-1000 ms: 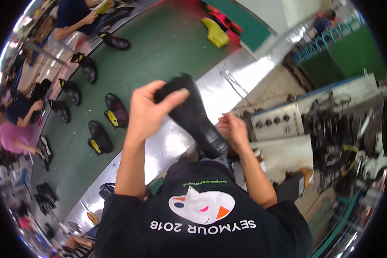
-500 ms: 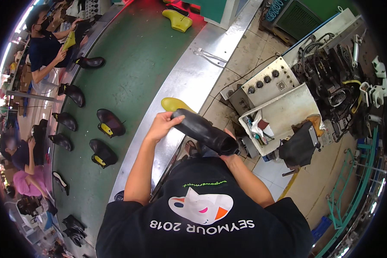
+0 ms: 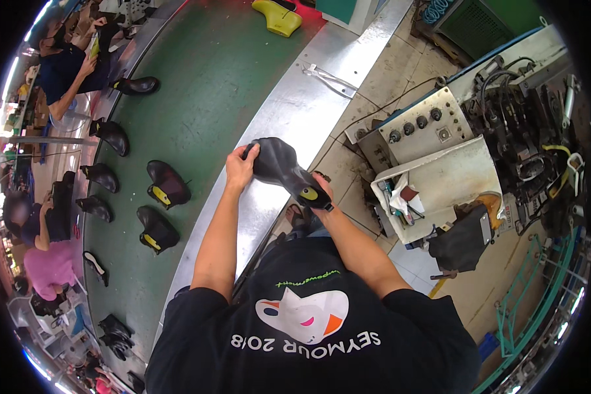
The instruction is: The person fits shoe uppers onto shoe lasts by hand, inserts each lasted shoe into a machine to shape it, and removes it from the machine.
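Note:
A black leather boot upper (image 3: pixel 276 161) is held between my two hands in front of me, over the inner edge of the metal rim. My left hand (image 3: pixel 240 167) grips its broad end, thumb on top. My right hand (image 3: pixel 326 192) is closed around the narrower end, and part of it is hidden behind the leather. Close to the right hand, a yellow patch, apparently the top of a shoe last (image 3: pixel 308 194), shows in the boot's opening.
Black shoes (image 3: pixel 157 230) with yellow lasts stand on the green conveyor (image 3: pixel 210 85), a yellow last (image 3: pixel 279 20) farther up. Metal pliers (image 3: pixel 331 80) lie on the metal rim (image 3: pixel 210 230). At right are a white tool tray (image 3: pixel 440 187) and a knobbed control box (image 3: pixel 423 125). Co-workers sit across.
My hands have turned the boot upper and lifted its broad end. The yellow shape beside it is out of sight, and a yellow patch now shows near my right hand.

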### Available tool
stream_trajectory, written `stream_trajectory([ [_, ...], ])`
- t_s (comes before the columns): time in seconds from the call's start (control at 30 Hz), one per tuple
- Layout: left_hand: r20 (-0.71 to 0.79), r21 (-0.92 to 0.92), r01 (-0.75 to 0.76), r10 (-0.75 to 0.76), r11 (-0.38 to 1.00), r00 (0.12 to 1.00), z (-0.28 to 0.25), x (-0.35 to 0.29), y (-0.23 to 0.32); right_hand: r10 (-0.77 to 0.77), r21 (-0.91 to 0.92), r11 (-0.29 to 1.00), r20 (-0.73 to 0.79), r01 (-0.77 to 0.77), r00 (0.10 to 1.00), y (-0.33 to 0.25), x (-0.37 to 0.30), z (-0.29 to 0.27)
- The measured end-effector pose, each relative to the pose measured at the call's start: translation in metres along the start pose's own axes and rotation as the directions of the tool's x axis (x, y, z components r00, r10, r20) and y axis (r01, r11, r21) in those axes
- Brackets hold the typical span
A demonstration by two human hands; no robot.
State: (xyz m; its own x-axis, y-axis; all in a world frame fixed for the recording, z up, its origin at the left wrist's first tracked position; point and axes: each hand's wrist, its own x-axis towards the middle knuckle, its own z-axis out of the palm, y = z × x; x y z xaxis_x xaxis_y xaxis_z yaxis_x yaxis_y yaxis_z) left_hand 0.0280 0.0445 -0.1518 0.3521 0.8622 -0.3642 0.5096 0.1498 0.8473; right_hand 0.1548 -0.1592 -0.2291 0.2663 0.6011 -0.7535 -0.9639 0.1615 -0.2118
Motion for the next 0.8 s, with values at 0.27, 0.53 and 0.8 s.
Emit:
stream_trajectory([
  [0.27,-0.327,0.049,-0.051,0.064,0.997,0.943,0.022,0.002,-0.025,0.123,-0.128,0.982,-0.115,-0.138,0.986,-0.01,0.0,0.013],
  [0.53,-0.296,0.145,0.04,0.004,0.989,0.955,0.03,0.007,0.012,0.006,-0.48,0.869,-0.236,-0.122,0.972,-0.026,0.002,0.017],
  [0.8,-0.016,-0.189,0.351,-0.36,0.917,0.933,-0.006,-0.006,0.039,0.092,-0.416,0.902,-0.075,-0.115,0.993,-0.05,-0.114,0.096],
])
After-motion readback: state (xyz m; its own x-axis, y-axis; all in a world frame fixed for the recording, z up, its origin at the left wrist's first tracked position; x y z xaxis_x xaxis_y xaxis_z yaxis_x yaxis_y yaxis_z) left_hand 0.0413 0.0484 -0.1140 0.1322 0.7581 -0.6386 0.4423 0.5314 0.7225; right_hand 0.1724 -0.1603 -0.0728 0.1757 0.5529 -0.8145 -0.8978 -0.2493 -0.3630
